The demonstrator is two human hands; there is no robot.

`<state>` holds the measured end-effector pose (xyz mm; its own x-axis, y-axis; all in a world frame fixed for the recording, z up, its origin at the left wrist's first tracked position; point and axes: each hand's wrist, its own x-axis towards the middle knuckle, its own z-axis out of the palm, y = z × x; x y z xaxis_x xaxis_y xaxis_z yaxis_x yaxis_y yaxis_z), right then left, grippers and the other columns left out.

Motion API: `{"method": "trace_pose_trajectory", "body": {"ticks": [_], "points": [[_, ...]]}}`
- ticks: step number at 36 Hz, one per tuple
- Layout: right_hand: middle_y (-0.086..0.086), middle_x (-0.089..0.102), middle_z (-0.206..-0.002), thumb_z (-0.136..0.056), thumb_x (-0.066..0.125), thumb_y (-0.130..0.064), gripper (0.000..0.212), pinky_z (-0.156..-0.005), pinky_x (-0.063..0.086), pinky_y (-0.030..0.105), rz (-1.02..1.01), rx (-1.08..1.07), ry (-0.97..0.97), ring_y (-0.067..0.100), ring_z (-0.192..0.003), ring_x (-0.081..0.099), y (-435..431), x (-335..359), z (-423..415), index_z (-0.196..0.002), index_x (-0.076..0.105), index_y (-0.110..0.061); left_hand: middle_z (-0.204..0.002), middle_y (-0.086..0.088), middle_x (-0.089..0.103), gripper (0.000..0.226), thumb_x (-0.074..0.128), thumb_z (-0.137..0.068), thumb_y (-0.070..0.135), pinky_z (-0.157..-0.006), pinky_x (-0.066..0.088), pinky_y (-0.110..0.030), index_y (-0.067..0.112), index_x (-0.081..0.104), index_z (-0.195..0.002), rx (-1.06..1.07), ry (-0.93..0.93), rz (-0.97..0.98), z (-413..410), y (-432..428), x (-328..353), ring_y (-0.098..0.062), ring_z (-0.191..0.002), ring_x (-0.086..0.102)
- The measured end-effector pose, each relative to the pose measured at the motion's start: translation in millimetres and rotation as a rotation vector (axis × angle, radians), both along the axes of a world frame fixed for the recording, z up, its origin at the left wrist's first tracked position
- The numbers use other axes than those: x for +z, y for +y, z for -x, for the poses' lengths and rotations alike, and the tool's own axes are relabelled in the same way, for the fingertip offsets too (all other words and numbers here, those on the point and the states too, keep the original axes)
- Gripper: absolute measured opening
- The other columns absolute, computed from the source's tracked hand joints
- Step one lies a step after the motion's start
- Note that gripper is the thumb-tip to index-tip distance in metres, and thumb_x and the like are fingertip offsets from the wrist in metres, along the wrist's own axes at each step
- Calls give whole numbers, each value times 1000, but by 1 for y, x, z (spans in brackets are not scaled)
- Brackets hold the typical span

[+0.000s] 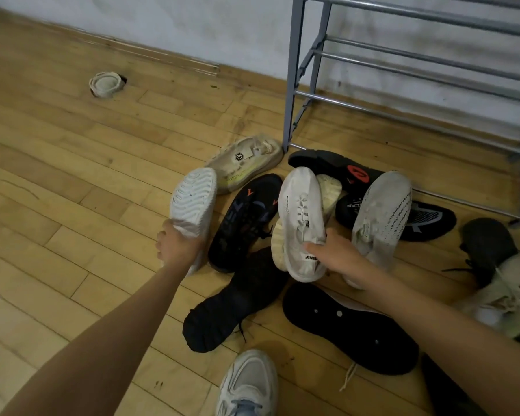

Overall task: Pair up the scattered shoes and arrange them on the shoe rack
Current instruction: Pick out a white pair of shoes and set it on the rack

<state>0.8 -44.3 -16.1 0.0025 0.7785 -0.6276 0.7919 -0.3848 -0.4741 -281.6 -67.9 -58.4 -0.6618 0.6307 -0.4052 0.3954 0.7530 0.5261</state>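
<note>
On the floor (72, 175) by the shoe rack (291, 85) lies a pile of shoes (246, 211), where the left hand (174, 244) curls its fingers round a sole-up white shoe (194, 196) and the right hand (333, 253) grips a laced white shoe (300, 217), both probably light, soft and best held at the heel.

This looks like a plain room or entry in a home rather than a shop or workshop: the floor (72, 175) is scuffed wooden parquet, and it meets a stained, whitewashed wall (168, 22) along a wooden skirting board (150, 51). A grey metal shoe rack (293, 70) with bare tube rails stands against that wall at the floor's far right, and a heap of mixed, dirty sneakers (252, 211) lies on the floor just in front of it. Near the floor's far left edge, a round pale cap (105, 84) sits at a hole in the boards.
</note>
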Motion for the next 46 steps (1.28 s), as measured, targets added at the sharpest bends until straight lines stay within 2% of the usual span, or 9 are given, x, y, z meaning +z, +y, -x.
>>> {"method": "trace_pose_trajectory", "body": {"ticks": [6, 10, 13, 18, 23, 27, 32, 43, 46], "points": [[14, 46, -134, -90, 53, -44, 59, -94, 44, 37, -23, 18, -9, 29, -120, 49, -3, 1, 0, -131, 40, -4, -137, -9, 43, 93, 71, -61, 49, -104, 40, -50, 18, 32, -140, -168, 8, -275, -22, 7, 34, -30, -127, 40], [12, 42, -137, -91, 52, -43, 60, -88, 42, 32, -46, -6, 27, 26, -122, 48, -1, 7, -3, -135, 37, -6, -139, -3, 43, 91, 75, -66, 39, -103, 41, -42, 19, 31, -143, -342, -79, -326, -56, 16, 54, -22, -127, 42], [11, 43, -137, -94, 47, -43, 56, -85, 38, 27, -124, -71, 74, 25, -122, 47, 1, 18, -8, -137, 38, -8, -127, 6, 47, 76, 76, -73, 28, -92, 44, -33, 24, 37, -138, -353, -367, -353, -84, 21, 68, -12, -113, 49], [1, 51, -132, -98, 40, -45, 47, -98, 41, 32, -115, -290, 370, 20, -122, 49, 1, 43, -22, -135, 44, -17, -124, -14, 61, 46, 62, -82, 18, -91, 51, -46, 15, 53, -127, -306, -1054, -237, -113, 30, 82, -30, -107, 62], [1, 64, -98, -95, 53, -34, 37, -84, 55, 38, 70, -463, 746, 16, -85, 64, -4, 53, -37, -124, 54, -12, -119, -16, 63, 41, 43, -91, 20, -97, 44, -44, 5, 55, -127, -238, -1420, -194, -136, 25, 76, -30, -106, 60], [0, 65, -106, -91, 60, -30, 35, -61, 52, 27, 123, -466, 782, 15, -87, 64, -8, 53, -49, -122, 56, -16, -123, -16, 61, 39, 47, -92, 14, -104, 43, -43, 4, 53, -128, -321, -1327, -126, -150, 23, 69, -30, -115, 56], [2, 69, -111, -83, 71, -25, 40, -91, 50, 41, 193, -409, 756, 22, -102, 63, -17, 40, -69, -121, 60, -16, -122, -15, 61, 38, 48, -89, 7, -103, 42, -41, 2, 57, -127, -402, -1267, -54, -159, 18, 60, -27, -113, 57], [3, 63, -118, -94, 56, -23, 27, -66, 56, 40, 213, -571, 827, 23, -106, 59, -29, 24, -93, -120, 60, -27, -129, -10, 61, 37, 51, -93, 4, -102, 47, -31, 4, 54, -130, -597, -1159, -34, -177, 28, 68, -22, -119, 58], [3, 61, -119, -93, 57, -13, 28, -70, 58, 48, 134, -619, 800, 27, -110, 58, -31, 17, -96, -117, 60, -26, -125, -5, 63, 37, 55, -90, 1, -100, 47, -29, 9, 59, -126, -738, -895, -68, -177, 32, 72, -19, -115, 60]]}}
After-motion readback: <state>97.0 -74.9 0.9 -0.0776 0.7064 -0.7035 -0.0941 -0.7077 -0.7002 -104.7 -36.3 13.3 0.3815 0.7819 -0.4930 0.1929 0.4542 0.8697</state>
